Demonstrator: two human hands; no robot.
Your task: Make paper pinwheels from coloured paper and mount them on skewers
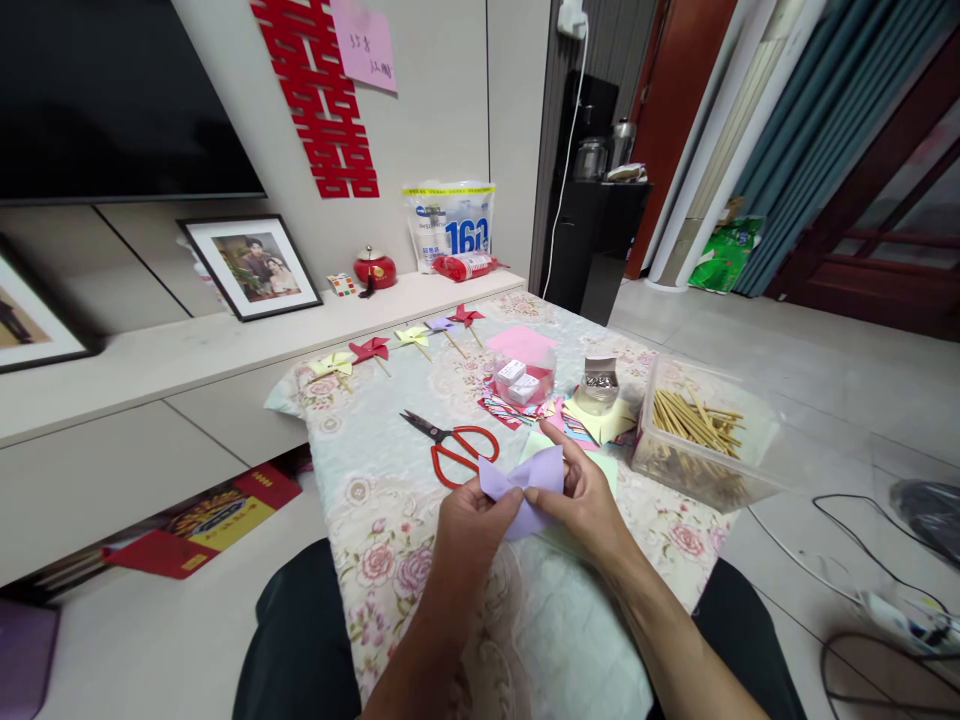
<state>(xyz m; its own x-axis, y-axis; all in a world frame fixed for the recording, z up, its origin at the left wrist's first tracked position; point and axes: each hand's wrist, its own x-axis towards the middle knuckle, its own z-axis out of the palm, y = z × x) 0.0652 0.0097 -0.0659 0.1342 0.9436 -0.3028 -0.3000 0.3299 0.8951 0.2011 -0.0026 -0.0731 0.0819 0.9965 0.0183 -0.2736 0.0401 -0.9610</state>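
A framed photograph [253,266] leaned against the wall on the low shelf [187,350] at the far left, with a red pot [374,268] and a printed plastic bag [448,224] further along it. On the table, covered by a floral cloth [375,510], a row of finished paper pinwheels [371,350] lay along the far edge. Red-handled scissors [454,446] lay closed near the middle of the table, just beyond the hands.

The left hand [472,525] pinched the lower left part of a lilac paper sheet [525,480], thumb on top, fingers curled under. The right hand [585,500] gripped the same sheet from the right, fingers folded over its edge. The sheet was held above the cloth, partly folded, with its corners turned up.

Beyond the hands stood a pink tub [523,368] holding small white boxes, beside loose coloured paper squares [577,420] and a small clear jar [598,385]. At the right stood a clear container [701,430] full of wooden sticks [686,415].
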